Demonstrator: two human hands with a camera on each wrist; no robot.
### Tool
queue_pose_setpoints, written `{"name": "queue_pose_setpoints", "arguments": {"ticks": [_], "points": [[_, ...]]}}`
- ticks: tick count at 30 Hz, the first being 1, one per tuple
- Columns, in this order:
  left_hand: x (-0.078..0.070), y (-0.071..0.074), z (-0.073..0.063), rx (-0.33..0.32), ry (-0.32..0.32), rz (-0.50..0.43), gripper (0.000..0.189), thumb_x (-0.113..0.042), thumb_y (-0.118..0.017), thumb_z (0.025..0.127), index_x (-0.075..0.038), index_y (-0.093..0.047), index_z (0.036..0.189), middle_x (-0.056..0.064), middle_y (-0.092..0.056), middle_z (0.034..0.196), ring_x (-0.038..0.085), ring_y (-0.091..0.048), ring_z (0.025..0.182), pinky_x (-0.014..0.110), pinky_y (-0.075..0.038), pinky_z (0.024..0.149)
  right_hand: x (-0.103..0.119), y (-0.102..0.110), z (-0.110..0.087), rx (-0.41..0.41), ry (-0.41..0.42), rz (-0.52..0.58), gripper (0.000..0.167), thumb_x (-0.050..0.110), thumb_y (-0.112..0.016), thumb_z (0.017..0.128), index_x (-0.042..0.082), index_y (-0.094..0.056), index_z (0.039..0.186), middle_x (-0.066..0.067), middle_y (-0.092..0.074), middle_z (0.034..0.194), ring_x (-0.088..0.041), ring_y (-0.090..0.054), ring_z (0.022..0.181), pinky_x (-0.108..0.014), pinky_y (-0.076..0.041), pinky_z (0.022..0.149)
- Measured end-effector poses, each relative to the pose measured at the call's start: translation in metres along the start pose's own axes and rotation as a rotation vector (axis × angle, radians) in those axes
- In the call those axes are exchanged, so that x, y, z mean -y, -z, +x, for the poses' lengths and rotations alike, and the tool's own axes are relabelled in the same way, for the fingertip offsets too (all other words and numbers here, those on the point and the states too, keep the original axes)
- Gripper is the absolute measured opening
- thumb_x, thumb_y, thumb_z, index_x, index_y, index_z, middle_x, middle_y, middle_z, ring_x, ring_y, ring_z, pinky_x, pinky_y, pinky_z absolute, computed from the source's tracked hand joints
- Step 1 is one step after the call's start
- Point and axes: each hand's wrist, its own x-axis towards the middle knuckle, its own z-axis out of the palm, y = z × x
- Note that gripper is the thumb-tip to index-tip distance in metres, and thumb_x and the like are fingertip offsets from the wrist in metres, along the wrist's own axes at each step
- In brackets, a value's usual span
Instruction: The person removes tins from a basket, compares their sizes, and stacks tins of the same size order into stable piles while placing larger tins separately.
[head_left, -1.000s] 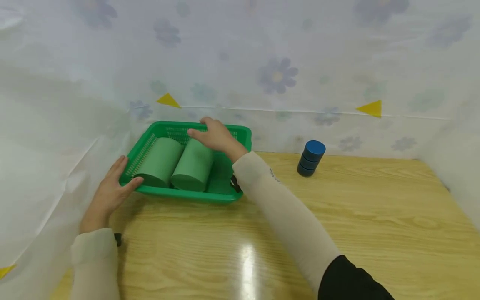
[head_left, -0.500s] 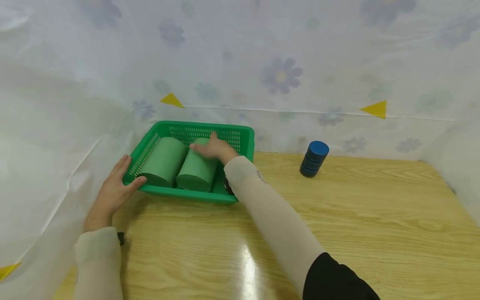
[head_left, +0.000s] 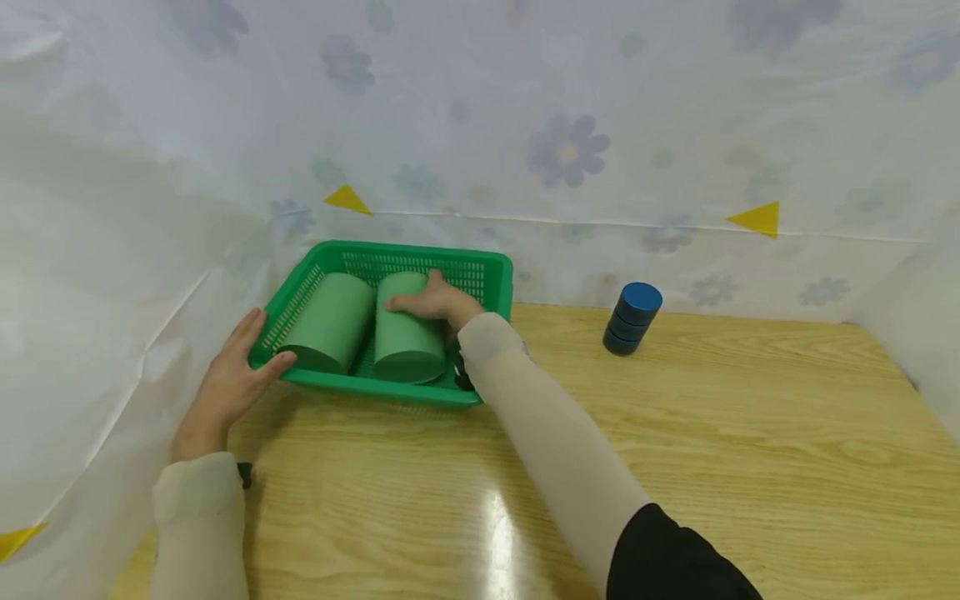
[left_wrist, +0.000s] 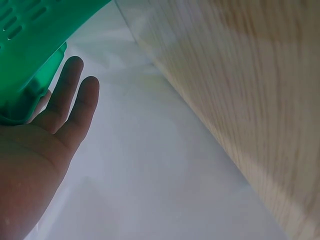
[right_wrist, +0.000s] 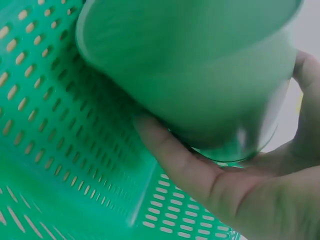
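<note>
A green plastic basket (head_left: 382, 392) with slotted walls sits at the left rear of the wooden table. Two pale green cylinders lie on their sides in it: a left cylinder (head_left: 330, 321) and a right cylinder (head_left: 408, 346). My left hand (head_left: 232, 383) holds the basket's left front corner, thumb over the rim; in the left wrist view two fingers extend past the basket wall. Reaching into the basket, my right hand (head_left: 435, 300) grips the right cylinder near its far end. The right wrist view shows fingers curled round that cylinder (right_wrist: 210, 95), just above the slotted floor.
A blue cylinder with dark grooves (head_left: 632, 318) stands to the right of the basket on the wooden table (head_left: 712, 450). Flower-patterned white sheeting (head_left: 450, 108) hangs behind and at the sides, close to the basket's back and left. Yellow triangles mark the sheeting.
My right hand has come down from the basket's far side onto the right cylinder and gripped it. That cylinder has swung rightward, away from the left one. My left hand keeps its place.
</note>
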Motion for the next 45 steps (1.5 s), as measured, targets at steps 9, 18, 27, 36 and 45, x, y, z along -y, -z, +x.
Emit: {"name": "queue_pose_setpoints", "arguments": {"ticks": [9, 18, 27, 36, 45], "points": [[-0.002, 0.0, -0.001, 0.006, 0.011, -0.006, 0.088, -0.046, -0.055, 0.103, -0.01, -0.003, 0.163, 0.014, 0.003, 0.169, 0.05, 0.0, 0.149, 0.076, -0.01, 0.109, 0.002, 0.004, -0.001, -0.13, 0.238, -0.114, 0.107, 0.049, -0.076, 0.087, 0.021, -0.006, 0.162, -0.022, -0.051, 0.135, -0.035, -0.059, 0.108, -0.049, -0.053, 0.085], [-0.004, 0.002, -0.003, 0.005, 0.014, -0.006, 0.088, -0.046, -0.057, 0.102, -0.01, -0.004, 0.163, 0.014, 0.003, 0.169, 0.05, -0.001, 0.149, 0.076, -0.011, 0.109, 0.023, 0.021, -0.026, -0.192, 0.4, -0.048, 0.103, 0.05, -0.078, 0.086, 0.021, -0.011, 0.159, -0.016, -0.052, 0.132, -0.031, -0.059, 0.107, -0.047, -0.053, 0.084], [-0.004, 0.004, -0.003, 0.0, 0.009, -0.018, 0.088, -0.045, -0.058, 0.102, -0.008, -0.005, 0.163, 0.015, 0.003, 0.168, 0.051, 0.0, 0.149, 0.076, -0.01, 0.109, 0.023, 0.037, -0.057, -0.238, 0.585, -0.048, 0.096, 0.05, -0.079, 0.084, 0.027, -0.018, 0.155, -0.012, -0.049, 0.138, -0.026, -0.059, 0.107, -0.044, -0.053, 0.084], [-0.002, 0.005, -0.003, 0.0, 0.015, -0.015, 0.088, -0.046, -0.057, 0.102, -0.008, -0.005, 0.163, 0.015, 0.002, 0.168, 0.052, -0.001, 0.148, 0.076, -0.011, 0.109, 0.011, 0.052, -0.085, -0.239, 0.692, 0.017, 0.092, 0.043, -0.081, 0.085, 0.033, -0.019, 0.153, -0.011, -0.045, 0.14, -0.027, -0.057, 0.113, -0.046, -0.055, 0.084], [0.0, 0.006, -0.004, -0.002, 0.004, -0.013, 0.087, -0.044, -0.056, 0.103, -0.009, -0.004, 0.163, 0.015, 0.003, 0.168, 0.052, -0.001, 0.148, 0.077, -0.01, 0.108, -0.017, 0.074, -0.098, -0.195, 0.794, 0.09, 0.092, 0.033, -0.078, 0.087, 0.03, -0.016, 0.155, -0.014, -0.039, 0.143, -0.032, -0.053, 0.12, -0.052, -0.054, 0.088]]}}
